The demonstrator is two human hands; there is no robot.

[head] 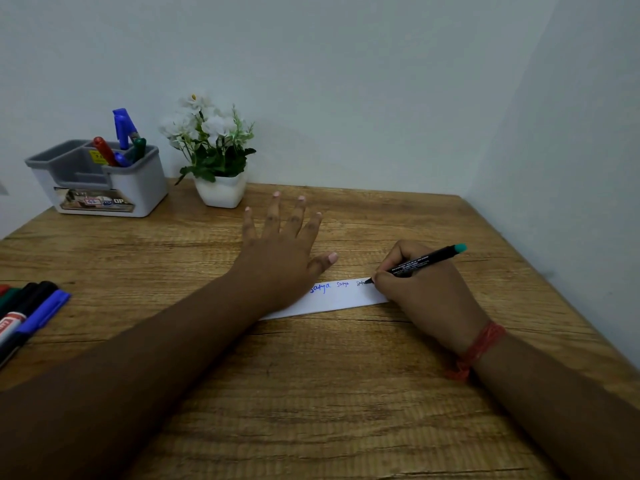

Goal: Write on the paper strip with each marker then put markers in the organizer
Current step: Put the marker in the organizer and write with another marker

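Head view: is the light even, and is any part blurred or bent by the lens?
Head view: soft, dim light, no glare; the table edge bows from the wide lens; writing on the paper strip is small and soft; markers at the left border are cut off.

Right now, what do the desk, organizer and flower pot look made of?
Desk: wood or wood-look laminate, matte; grain lines and cracks show, solid or veneer unclear.
Organizer: moulded plastic, white body with grey rim and dividers, smooth, slight sheen.
Flower pot: white, smooth, rounded corners; glazed ceramic or plastic, cannot tell. The flowers look artificial.
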